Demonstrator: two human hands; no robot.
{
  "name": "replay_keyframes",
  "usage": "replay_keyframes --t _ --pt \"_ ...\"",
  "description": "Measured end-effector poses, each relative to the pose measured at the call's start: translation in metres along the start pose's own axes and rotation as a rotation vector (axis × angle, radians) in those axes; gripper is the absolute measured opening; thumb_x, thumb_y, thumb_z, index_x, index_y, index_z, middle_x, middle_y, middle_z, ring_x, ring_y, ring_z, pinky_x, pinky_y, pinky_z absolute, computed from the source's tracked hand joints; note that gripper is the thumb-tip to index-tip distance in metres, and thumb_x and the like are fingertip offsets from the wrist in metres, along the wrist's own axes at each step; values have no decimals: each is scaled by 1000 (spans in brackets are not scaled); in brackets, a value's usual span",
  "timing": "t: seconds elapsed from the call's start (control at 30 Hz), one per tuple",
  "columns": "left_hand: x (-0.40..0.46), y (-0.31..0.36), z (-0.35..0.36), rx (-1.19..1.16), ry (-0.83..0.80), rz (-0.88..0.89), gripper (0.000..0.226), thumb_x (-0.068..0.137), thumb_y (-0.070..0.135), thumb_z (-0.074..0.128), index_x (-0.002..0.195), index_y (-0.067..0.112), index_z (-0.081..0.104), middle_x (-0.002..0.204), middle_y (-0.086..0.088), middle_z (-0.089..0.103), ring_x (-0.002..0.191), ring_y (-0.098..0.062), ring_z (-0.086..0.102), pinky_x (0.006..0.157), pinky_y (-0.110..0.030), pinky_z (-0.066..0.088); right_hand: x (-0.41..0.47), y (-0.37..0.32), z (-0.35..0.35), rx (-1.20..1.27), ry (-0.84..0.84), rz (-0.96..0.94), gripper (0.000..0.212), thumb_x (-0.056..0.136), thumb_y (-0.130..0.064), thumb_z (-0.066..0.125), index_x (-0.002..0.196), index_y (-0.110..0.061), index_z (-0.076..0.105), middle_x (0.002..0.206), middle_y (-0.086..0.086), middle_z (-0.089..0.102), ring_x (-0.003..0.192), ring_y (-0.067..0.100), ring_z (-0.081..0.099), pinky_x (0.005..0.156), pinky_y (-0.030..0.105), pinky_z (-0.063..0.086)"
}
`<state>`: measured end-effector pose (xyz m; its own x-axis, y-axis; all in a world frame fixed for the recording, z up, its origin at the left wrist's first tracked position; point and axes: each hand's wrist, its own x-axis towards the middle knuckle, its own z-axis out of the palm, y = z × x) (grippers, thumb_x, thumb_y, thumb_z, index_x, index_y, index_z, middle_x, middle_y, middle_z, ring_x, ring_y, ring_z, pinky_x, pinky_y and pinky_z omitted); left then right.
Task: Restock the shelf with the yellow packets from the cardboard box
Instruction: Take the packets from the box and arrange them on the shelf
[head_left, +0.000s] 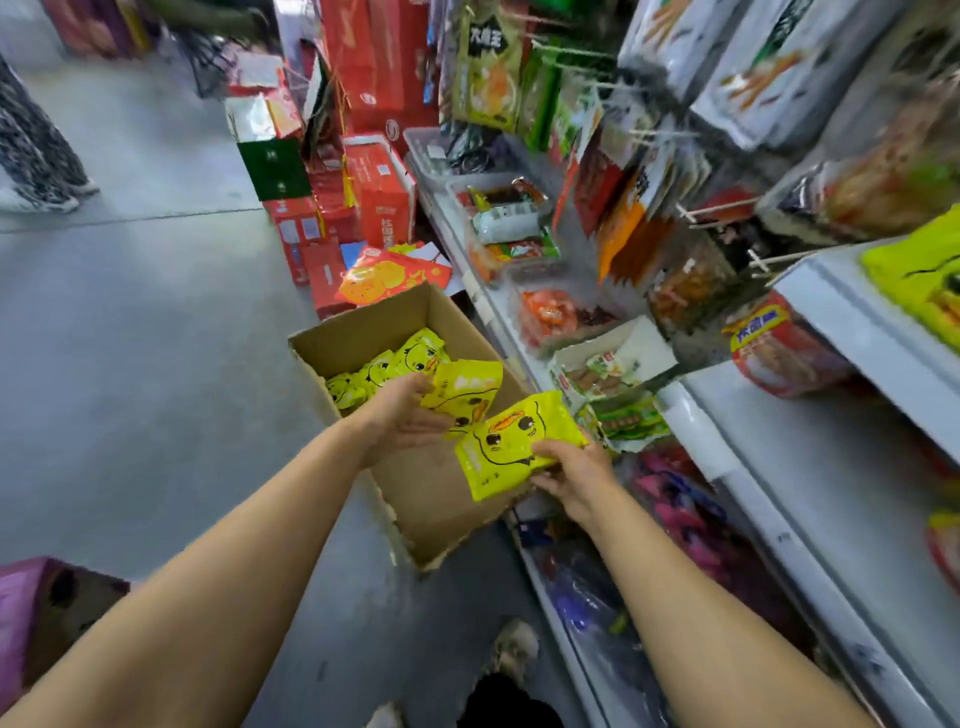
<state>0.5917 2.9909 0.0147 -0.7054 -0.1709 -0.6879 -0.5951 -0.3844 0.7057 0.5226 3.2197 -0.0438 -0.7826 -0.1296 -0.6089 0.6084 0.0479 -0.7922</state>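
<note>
Hands (405, 415) around crinkly yellow packets (519, 444)

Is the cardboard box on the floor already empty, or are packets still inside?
Not empty. The cardboard box stands open, and several yellow packets lie at its far end; the near part shows bare cardboard.

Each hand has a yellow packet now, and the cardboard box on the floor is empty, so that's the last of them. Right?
Not quite. The head view shows the cardboard box is not empty: more yellow packets lie at its far end. The rest holds: the left hand holds one yellow packet, and the right hand holds another.
</note>
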Motion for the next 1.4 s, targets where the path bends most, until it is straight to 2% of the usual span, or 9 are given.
replay_keyframes --t 0.17,0.3,0.43,0.6,0.77,0.9,1.0,1.17,1.4 --pt "-54 -5 31 245 28 141 8 88 1 66 90 -6 64 108 -28 68 89 -28 70 68 -26 61 -60 -9 -43 162 -18 -34 30 83 2 69 109 -11 65 89 10 73 78 24 69 67 40 59" --pt "-98 -11 70 452 179 274 29 85 14 74 65 8 54 62 -14 59 40 -11 54 42 -20 50 -103 -15 -83 183 -80 -71 30 85 0 68 111 -14 65 97 12 73 83 26 68 70 39 61" --pt "-133 -22 103 580 292 430 36 77 36 80 66 12 55 65 -5 52 63 -20 48 62 -30 36 -143 -13 -130 243 -107 -34 33 89 -7 66 121 -8 63 107 15 70 85 28 68 68 35 62" --pt "-185 -51 156 300 153 455 20 96 22 60 108 7 60 100 -14 70 87 -26 66 76 -40 56 -188 -8 -194 260 -176 -56 23 92 -1 54 111 -11 63 85 12 74 73 26 71 60 34 61" --pt "-227 -70 192 30 84 463 23 101 21 50 118 10 59 112 -21 69 98 -37 63 88 -53 48 -230 -1 -238 249 -147 -40 20 88 10 52 102 -1 61 84 19 70 72 31 68 56 36 61" --pt "-254 -67 220 -6 -16 441 26 101 19 48 115 1 60 89 -14 75 86 -30 70 80 -45 54 -257 1 -254 292 -97 -94 21 88 7 57 108 4 62 89 21 71 79 34 68 63 41 62" --pt "-277 -55 246 74 -163 442 21 102 18 46 103 6 63 77 -7 75 64 -19 72 57 -31 60 -276 -5 -260 329 -60 -153 11 90 -6 66 101 -6 66 74 10 74 60 20 71 48 27 57" --pt "-313 -40 272 233 -488 452 28 92 14 61 117 3 62 110 -15 72 99 -28 70 86 -41 58 -311 -18 -264 523 -11 -199 28 84 -16 75 110 -8 66 96 12 75 80 22 71 77 35 61" --pt "-344 -36 299 378 -784 510 36 84 2 61 120 5 60 106 -10 73 90 -22 72 73 -32 60 -376 -35 -280 597 44 -425 12 87 3 66 93 -7 67 84 8 76 76 19 70 68 27 59"
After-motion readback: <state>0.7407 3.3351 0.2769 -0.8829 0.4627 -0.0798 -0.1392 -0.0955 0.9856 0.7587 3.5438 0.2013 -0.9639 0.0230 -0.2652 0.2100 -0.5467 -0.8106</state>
